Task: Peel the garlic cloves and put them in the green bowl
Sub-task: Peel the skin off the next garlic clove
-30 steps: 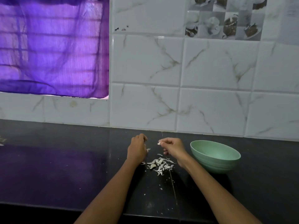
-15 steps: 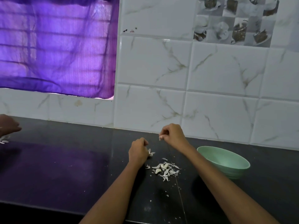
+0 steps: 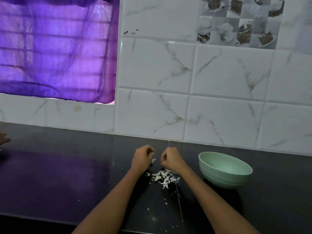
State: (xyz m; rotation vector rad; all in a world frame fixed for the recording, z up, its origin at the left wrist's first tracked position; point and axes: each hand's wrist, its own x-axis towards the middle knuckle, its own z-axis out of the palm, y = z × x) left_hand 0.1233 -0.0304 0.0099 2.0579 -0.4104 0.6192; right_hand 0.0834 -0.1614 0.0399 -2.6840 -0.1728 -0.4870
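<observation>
Countertop: peels below fingers.

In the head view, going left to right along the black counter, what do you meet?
Another person's hand at the left edge → left hand → right hand → green bowl. The pile of garlic peels lies nearer the camera, below both hands, so it is left out.

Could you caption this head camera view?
Two hands, left hand and right hand, work above garlic peels beside a green bowl.
</observation>
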